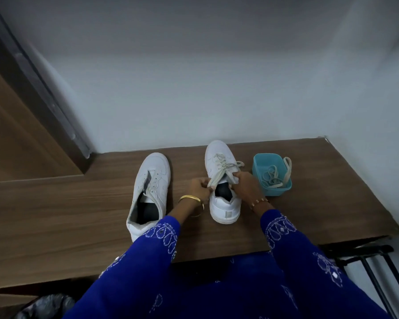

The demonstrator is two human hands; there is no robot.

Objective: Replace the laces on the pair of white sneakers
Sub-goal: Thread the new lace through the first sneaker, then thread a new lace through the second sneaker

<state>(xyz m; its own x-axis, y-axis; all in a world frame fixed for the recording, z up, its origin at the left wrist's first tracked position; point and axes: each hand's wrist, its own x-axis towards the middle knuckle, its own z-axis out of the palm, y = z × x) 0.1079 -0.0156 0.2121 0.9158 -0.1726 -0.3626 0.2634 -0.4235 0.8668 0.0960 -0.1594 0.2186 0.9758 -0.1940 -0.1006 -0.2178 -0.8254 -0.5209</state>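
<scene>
Wooden tabletop (78, 215) against white wall (194, 88): two sneakers, laced (219, 157) and unlaced (152, 171); one teal box (283, 189); left hand (199, 186) and right hand (245, 183) each pinching lace (219, 171).

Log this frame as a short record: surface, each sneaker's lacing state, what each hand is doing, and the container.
surface: wooden table
left sneaker: no lace visible, untouched
right sneaker: laced
left hand: pinches a lace end at the right sneaker's collar
right hand: grips the lace's other side
blue container: right of the sneakers, holds a loose lace, one loop over its rim
</scene>
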